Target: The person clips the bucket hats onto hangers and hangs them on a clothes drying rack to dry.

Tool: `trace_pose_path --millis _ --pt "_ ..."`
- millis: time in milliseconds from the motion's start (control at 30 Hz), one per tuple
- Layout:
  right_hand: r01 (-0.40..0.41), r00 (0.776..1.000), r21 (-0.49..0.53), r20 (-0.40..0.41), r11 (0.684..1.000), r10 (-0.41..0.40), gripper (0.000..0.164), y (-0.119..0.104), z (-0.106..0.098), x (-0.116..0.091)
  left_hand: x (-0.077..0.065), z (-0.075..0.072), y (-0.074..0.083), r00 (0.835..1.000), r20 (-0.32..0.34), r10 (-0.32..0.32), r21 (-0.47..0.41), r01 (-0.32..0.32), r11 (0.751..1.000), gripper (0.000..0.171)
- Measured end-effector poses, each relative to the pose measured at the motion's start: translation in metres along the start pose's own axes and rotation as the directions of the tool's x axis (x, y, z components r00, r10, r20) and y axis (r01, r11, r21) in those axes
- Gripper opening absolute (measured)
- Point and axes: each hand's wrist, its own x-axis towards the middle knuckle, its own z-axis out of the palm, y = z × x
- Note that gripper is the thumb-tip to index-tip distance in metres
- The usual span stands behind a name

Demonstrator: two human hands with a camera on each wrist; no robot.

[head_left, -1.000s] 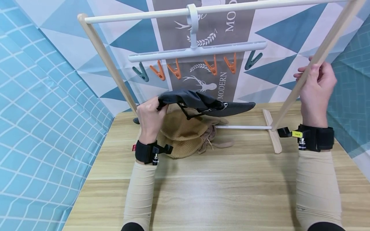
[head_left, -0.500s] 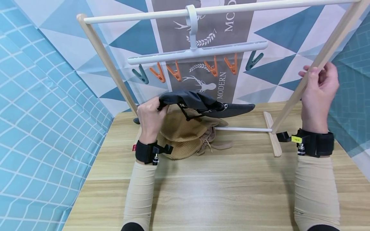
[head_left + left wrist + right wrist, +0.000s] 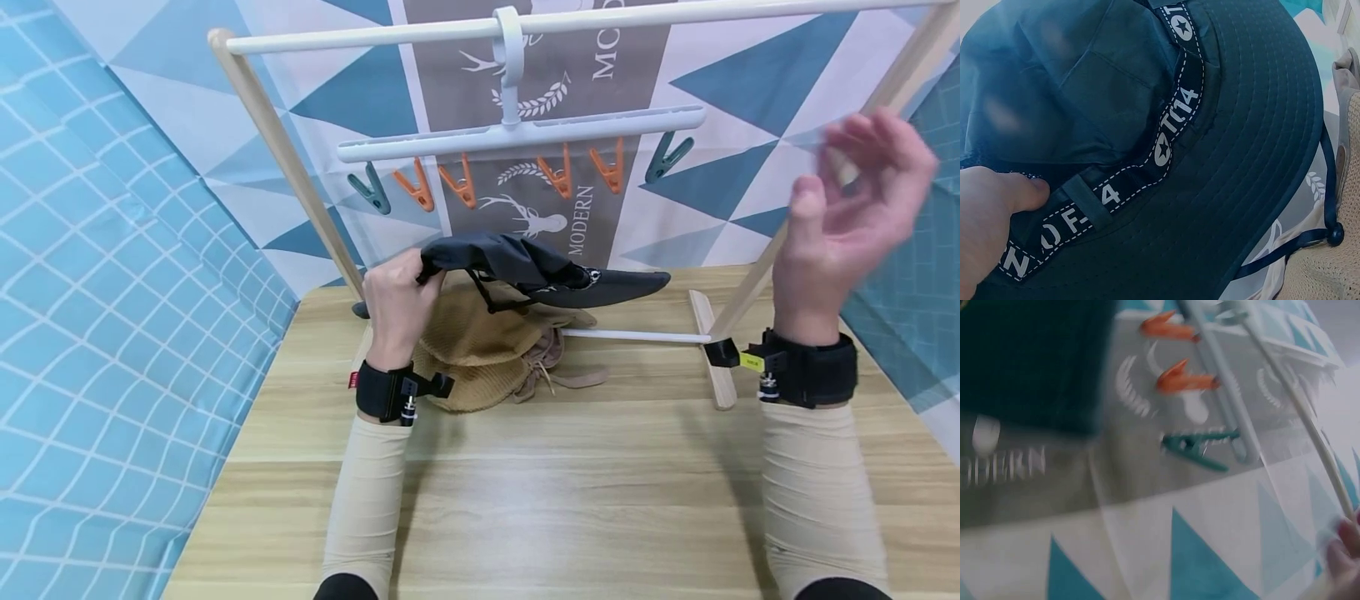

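My left hand [image 3: 397, 307] pinches a dark bucket hat [image 3: 510, 260] at its side, thumb on the printed band [image 3: 1135, 169] in the left wrist view. The hat is held in the air, brim pointing right, its chin cord [image 3: 1285, 247] dangling. Beneath it a tan straw hat [image 3: 472, 367] with a ribbon lies on the table, partly covered. My right hand [image 3: 855, 217], blurred, is raised beside the rack's right post with fingers spread in a loose curve and nothing in them. Above the dark hat hangs a white clip hanger [image 3: 525, 132] with orange clips [image 3: 459, 182] and green clips [image 3: 667, 157].
A wooden rack [image 3: 281, 158] stands on the wood-grain table [image 3: 570, 492], its top rail [image 3: 675, 15] carrying the hanger. A white lower bar [image 3: 637, 335] joins the rack's feet [image 3: 716, 367]. Patterned cloth covers the wall behind, with blue tiled sheets at both sides.
My right hand has let go of the rack's right post and swung off it to the right. The left hand and the bucket hat stay nearly still.
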Motion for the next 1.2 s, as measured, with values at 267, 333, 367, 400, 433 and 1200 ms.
trace_pose_path --millis 267,333,367,400,433,1200 --pt "-0.326 0.864 0.088 0.431 0.941 0.259 0.067 0.033 -0.015 0.015 0.002 0.001 0.000 0.999 0.043 0.007 0.011 -0.008 1.000 0.047" --pt "-0.370 0.841 0.080 0.453 0.926 0.297 0.073 0.037 -0.014 0.019 0.002 0.002 0.000 0.999 0.053 0.013 0.010 -0.013 1.000 0.046" --pt "-0.398 0.828 0.083 0.461 0.914 0.319 0.075 0.038 -0.012 0.021 0.002 0.003 0.000 0.998 0.055 0.014 0.006 -0.014 1.000 0.045" --pt "-0.430 0.814 0.088 0.469 0.899 0.343 0.076 0.039 -0.009 0.023 0.002 0.003 0.000 0.998 0.058 0.014 0.005 -0.014 1.000 0.045" --pt "-0.459 0.799 0.091 0.476 0.884 0.367 0.075 0.040 -0.006 0.025 0.002 0.003 0.000 0.998 0.061 0.016 0.008 -0.016 1.000 0.045" --pt "-0.621 0.697 0.081 0.511 0.780 0.503 0.044 0.060 0.028 0.036 0.000 0.001 0.005 0.995 0.096 0.038 0.025 -0.041 0.999 0.046"
